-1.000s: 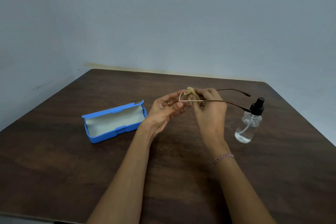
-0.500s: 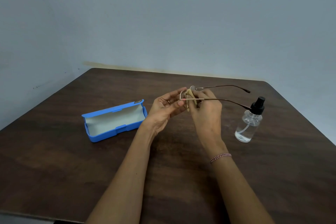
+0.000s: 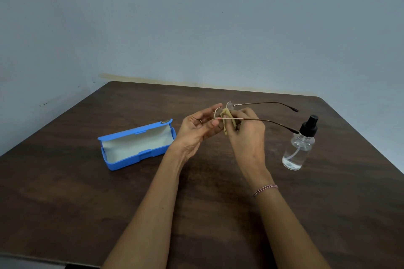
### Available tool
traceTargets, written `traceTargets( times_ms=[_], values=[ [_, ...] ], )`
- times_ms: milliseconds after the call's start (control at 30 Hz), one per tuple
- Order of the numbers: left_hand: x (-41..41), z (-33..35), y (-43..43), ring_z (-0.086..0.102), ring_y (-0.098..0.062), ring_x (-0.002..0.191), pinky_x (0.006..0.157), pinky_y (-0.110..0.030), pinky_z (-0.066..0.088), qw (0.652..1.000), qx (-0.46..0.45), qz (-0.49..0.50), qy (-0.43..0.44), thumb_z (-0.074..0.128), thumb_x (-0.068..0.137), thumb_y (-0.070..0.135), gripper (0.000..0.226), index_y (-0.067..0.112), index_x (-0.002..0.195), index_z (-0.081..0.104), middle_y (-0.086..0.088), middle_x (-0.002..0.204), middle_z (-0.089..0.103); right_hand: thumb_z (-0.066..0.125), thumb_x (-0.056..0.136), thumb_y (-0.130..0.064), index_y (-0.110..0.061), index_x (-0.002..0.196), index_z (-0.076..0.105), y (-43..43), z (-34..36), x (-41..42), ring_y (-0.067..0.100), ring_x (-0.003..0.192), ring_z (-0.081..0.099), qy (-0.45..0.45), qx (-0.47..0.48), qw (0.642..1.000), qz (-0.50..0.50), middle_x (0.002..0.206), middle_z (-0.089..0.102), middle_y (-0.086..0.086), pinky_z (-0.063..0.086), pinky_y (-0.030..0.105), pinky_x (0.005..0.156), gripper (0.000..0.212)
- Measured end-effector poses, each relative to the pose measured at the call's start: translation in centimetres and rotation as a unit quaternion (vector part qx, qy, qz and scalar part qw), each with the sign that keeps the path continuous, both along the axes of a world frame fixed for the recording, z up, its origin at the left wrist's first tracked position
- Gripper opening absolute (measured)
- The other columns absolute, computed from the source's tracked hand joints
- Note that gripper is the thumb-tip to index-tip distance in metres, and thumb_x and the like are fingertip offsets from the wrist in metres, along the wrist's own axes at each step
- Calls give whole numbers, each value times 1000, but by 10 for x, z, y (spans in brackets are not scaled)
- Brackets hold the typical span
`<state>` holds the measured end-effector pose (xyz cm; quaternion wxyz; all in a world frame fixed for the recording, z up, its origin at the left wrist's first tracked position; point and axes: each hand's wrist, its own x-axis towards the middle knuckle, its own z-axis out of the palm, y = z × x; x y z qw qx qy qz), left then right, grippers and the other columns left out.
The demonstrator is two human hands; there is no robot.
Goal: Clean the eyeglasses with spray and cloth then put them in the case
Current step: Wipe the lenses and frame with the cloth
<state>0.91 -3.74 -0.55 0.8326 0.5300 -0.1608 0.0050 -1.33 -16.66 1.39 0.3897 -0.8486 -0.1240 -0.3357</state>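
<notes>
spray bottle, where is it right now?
In the head view the spray bottle stands upright on the table, on the person's right, just beyond the right hand, under the eyeglasses' temple tips.

My two bare forearms reach forward from the lower edge of the view and converge at the middle, both hands raised off the counter. My left hand [image 3: 197, 129] is turned palm inward, fingers loosely curled, thumb and fingertips pinching together. My right hand [image 3: 246, 132], back toward me with a braided bracelet [image 3: 265, 189] at the wrist, has its fingers bunched in a tight pinch, just beside the left fingertips.
</notes>
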Motion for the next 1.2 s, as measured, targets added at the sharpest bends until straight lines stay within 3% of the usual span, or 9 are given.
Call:
traceTargets(
  times_ms=[133,300,500,667,867,1000,1067,1200],
  values=[
    [2,-1,2,70,-10,88,75,-24,57,1000,-11,14,6,53,83,-9,34,11,110,61,3,92,74,61,87,-9,-9,92,71,0,0,0,11,63,51,14,-33,999,-2,82,55,0,32,12,60,11],
    [-1,0,0,69,-11,89,73,-24,57,1000,-3,-17,12,50,86,-10,34,10,111,61,3,95,74,62,88,-8,-7,103,69,2,2,-2,-1,70,47,-17,22,999,18,90,52,-5,36,-2,66,17],
    [-3,3,2,70,-16,90,70,-26,57,998,-37,-41,16,68,65,10,31,18,95,76,-2,96,74,64,86,-4,-11,105,68,-1,1,1,-7,83,52,-32,60,994,81,95,54,-6,40,2,72,21],
    [-2,2,5,69,-11,80,70,-25,56,998,-38,-52,13,75,58,19,31,18,90,77,1,87,73,59,83,9,-14,109,68,-2,1,-3,3,92,54,-50,55,982,175,97,54,-2,42,9,78,36],
    [-3,3,3,69,-17,94,75,-28,56,998,-27,-54,15,72,62,14,34,15,96,75,-4,98,73,58,86,3,-14,109,67,-6,0,3,7,92,54,-42,49,993,99,98,51,-3,47,17,81,30],
    [-1,2,5,68,-12,91,78,-28,56,997,-49,-58,-4,75,64,13,49,27,111,69,2,97,71,61,85,2,-15,111,67,0,-1,0,2,93,55,-48,40,992,114,102,53,-3,47,11,84,31],
    [0,3,6,68,-10,87,76,-26,56,996,-71,-51,-8,85,56,21,55,27,108,70,3,93,71,64,86,-3,-13,110,67,3,-2,-2,-1,96,54,-68,38,988,133,102,55,-4,46,12,84,26],
    [3,4,10,70,-16,87,67,-23,57,992,-127,-5,-10,92,46,29,58,20,100,73,-6,99,72,66,85,-8,-9,108,68,3,-3,-3,-9,84,51,-80,16,987,141,92,54,-7,41,4,73,23]
  ],
)
